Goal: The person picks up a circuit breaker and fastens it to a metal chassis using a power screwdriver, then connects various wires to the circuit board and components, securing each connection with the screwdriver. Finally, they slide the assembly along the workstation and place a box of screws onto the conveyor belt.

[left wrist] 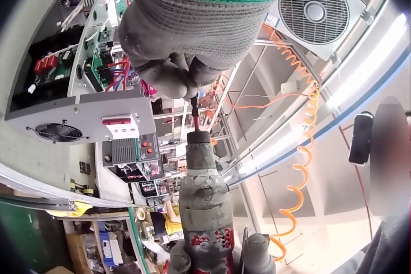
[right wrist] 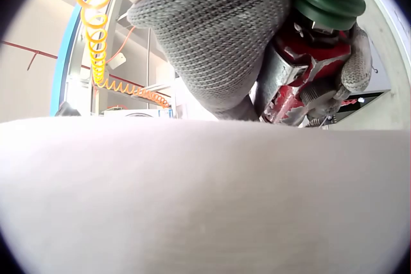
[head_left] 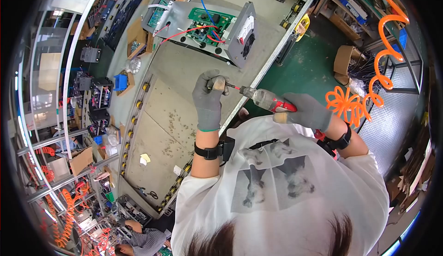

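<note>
My right hand [head_left: 304, 110], in a grey glove, grips a worn red and grey pneumatic screwdriver [head_left: 264, 98] that points left across the bench edge. A red-sleeved driver bit [left wrist: 196, 114] sticks out of its nose. My left hand [head_left: 207, 99], gloved too, has its fingers curled around the bit's dark end; in the left wrist view the fingertips hide the very tip, and I cannot tell whether a screw is there. Beyond the hands sits a grey metal chassis [head_left: 236, 55] with a green circuit board [head_left: 210, 25], wires and a fan.
Small screws [head_left: 173, 126] lie scattered on the bench [head_left: 154, 113], with scissors [head_left: 151, 194] at its lower end. An orange coiled hose [head_left: 380, 66] hangs at the right. A cardboard box [head_left: 344, 64] stands on the floor. Another person [head_left: 145, 242] is at lower left.
</note>
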`<state>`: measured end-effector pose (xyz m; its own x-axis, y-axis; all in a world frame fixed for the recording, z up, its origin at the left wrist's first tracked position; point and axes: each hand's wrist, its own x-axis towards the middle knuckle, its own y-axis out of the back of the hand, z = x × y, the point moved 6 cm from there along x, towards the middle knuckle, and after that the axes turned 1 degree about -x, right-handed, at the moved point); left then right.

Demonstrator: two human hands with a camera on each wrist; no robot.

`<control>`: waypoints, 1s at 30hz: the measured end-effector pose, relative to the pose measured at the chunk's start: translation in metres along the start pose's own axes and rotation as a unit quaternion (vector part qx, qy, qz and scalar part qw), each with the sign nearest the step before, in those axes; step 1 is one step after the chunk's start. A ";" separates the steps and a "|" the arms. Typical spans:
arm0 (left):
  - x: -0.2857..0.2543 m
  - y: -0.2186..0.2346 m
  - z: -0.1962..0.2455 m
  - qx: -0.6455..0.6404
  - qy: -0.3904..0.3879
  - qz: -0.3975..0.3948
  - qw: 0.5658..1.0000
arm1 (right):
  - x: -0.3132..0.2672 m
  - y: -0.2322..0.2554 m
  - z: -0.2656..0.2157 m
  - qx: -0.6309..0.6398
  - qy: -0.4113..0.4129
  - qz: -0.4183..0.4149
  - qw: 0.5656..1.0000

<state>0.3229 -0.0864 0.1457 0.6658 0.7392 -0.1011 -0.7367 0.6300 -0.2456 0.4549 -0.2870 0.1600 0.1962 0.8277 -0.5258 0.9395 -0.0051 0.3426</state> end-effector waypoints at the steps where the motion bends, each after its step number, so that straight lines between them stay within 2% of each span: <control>1: -0.001 0.001 0.001 -0.009 0.015 -0.001 1.000 | 0.001 -0.001 0.000 -0.002 0.006 0.000 1.000; 6: -0.001 0.000 -0.007 -0.061 0.040 -0.017 0.997 | 0.003 -0.005 0.003 0.035 0.013 0.004 0.999; 8: -0.001 -0.002 -0.012 -0.125 0.057 -0.005 0.990 | 0.003 -0.006 0.003 0.054 0.016 0.010 0.998; 11: 0.001 -0.007 -0.017 -0.133 0.060 0.000 0.989 | 0.004 -0.008 0.006 0.082 0.000 0.007 0.997; 13: 0.001 -0.013 -0.021 -0.142 0.071 -0.005 0.987 | 0.004 -0.007 0.008 0.027 0.015 0.031 0.999; 15: 0.006 -0.015 -0.026 -0.148 0.086 -0.010 0.985 | 0.005 -0.007 0.013 0.038 0.014 0.034 0.999; 17: 0.010 -0.021 -0.030 -0.222 0.135 -0.090 0.961 | 0.005 -0.010 0.021 0.050 0.011 0.034 0.998; 21: 0.020 -0.022 -0.044 -0.196 0.199 -0.093 0.956 | 0.011 -0.009 0.038 0.071 0.010 0.062 0.995; 23: 0.022 -0.027 -0.049 -0.188 0.245 -0.044 0.950 | 0.008 -0.010 0.047 0.080 0.005 0.080 0.994; 24: 0.025 -0.020 -0.059 -0.166 0.276 -0.029 0.946 | 0.005 -0.007 0.052 0.107 0.012 0.100 0.989; 25: 0.028 -0.012 -0.066 -0.166 0.275 -0.023 0.947 | 0.003 -0.004 0.055 0.133 0.021 0.118 0.984; 27: 0.027 0.017 -0.085 -0.123 0.317 0.019 0.940 | -0.005 0.000 0.057 0.152 0.009 0.101 0.983; 28: 0.022 0.051 -0.097 -0.134 0.304 0.050 0.942 | -0.003 -0.001 0.061 0.180 -0.006 0.096 0.979; 29: 0.024 0.095 -0.107 -0.007 0.221 0.154 0.963 | -0.006 -0.001 0.067 0.212 -0.027 0.105 0.971; 30: 0.021 0.136 -0.108 0.121 0.137 0.256 0.949 | -0.007 -0.002 0.062 0.202 -0.022 0.086 0.975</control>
<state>0.2496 -0.0112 0.0062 0.1935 0.8948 -0.4024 -0.9558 0.2645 0.1286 0.4688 -0.3280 0.1147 0.3650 0.7699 -0.5235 0.9236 -0.3703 0.0993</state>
